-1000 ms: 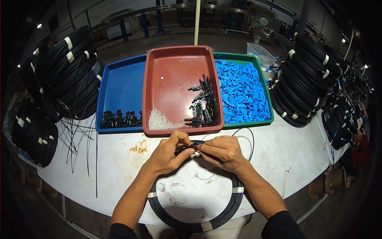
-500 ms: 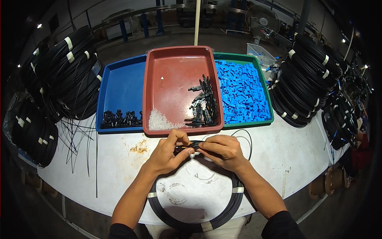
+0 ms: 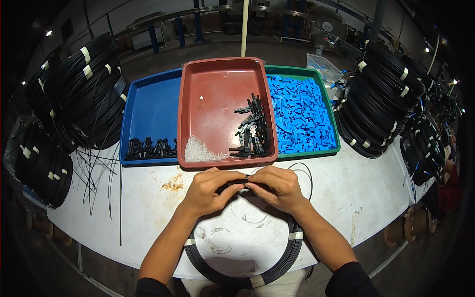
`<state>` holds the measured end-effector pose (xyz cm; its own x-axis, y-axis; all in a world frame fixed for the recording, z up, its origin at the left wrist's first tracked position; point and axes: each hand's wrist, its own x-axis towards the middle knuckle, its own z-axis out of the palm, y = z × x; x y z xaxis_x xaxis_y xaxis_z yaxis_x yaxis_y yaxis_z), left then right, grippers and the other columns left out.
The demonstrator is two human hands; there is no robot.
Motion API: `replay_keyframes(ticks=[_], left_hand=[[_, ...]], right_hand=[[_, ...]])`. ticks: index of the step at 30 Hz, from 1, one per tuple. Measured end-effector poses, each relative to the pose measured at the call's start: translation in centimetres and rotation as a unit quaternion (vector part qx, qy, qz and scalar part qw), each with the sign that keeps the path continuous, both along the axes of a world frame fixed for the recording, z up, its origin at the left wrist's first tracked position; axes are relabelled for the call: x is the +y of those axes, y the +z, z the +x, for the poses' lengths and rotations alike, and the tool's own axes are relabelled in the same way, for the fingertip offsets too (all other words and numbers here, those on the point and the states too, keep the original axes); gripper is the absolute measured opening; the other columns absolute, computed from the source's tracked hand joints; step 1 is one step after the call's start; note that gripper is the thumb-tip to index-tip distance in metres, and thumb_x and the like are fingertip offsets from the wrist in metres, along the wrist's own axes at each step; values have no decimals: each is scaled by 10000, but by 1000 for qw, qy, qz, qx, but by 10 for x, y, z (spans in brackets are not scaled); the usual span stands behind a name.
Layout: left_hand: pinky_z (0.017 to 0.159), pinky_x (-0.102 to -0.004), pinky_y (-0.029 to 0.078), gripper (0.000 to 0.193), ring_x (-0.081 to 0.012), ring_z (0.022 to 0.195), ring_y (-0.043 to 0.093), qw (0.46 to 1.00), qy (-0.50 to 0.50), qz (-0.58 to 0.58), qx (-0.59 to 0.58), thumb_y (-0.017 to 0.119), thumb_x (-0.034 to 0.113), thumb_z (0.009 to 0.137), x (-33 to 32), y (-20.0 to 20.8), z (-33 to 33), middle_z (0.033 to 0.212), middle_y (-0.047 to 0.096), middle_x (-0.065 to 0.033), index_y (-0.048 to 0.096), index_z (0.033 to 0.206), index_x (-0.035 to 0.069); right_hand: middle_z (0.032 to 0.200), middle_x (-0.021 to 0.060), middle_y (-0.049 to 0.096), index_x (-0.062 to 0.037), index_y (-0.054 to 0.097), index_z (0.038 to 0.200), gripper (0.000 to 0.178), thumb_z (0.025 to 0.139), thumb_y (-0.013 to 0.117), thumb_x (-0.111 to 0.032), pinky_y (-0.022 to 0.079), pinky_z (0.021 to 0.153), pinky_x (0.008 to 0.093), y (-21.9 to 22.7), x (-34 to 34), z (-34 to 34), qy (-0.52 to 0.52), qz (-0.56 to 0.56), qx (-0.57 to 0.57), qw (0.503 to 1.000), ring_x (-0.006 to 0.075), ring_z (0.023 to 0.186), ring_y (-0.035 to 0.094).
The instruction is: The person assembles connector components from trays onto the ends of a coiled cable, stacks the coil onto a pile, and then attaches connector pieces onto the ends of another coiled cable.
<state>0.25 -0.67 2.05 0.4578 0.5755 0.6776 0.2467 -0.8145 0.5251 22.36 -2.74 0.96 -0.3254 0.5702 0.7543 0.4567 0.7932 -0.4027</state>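
- Moved since half a second ago, head view: left hand, its raised, bent forefinger now lowered and stretched toward the other hand; the trays and coils lie as they were.
- Left hand, continued: thumb and forefinger pinched together on a small dark piece.
- Right hand: thumb and forefinger likewise pinched on that piece, fingertips just beside the left ones.
- Small dark piece: between the two hands, above the far side of the coil; mostly covered by fingers, so its shape cannot be made out.
- Black cable coil, one: pale tape bands, below the hands, reaching over the near edge of the white table.
- Red tray: clear small pieces at near left, black parts at right.
- Blue tray, left: black fittings along the near side.
- Green tray, right: blue connectors.
- Stacked black coils: left stack, right stack.
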Motion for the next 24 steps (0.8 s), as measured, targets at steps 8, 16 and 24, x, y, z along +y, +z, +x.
replay_keyframes(ticks=[8,16,24], left_hand=[[602,-304,511,179,-207,635,680,998,23,51,5,827,38,756,2,-1,-4,785,754,-92,776,926,14],[536,-280,483,160,-158,589,657,999,37,-10,-22,833,55,768,-1,-2,-5,720,727,-91,774,913,20],[591,-263,537,154,-172,641,723,985,0,-143,-93,815,24,791,-9,-3,5,764,752,-123,778,939,0]], right_hand=[[858,90,683,-21,649,974,300,776,851,-121,535,643,346,-1,-5,2,-22,-101,22,994,258,740,683],[984,117,706,-21,669,975,321,683,724,102,583,738,349,6,-5,0,20,-8,13,1000,273,838,716],[1030,138,711,9,685,974,358,630,680,104,604,723,355,7,-8,-1,35,50,9,998,283,862,727]])
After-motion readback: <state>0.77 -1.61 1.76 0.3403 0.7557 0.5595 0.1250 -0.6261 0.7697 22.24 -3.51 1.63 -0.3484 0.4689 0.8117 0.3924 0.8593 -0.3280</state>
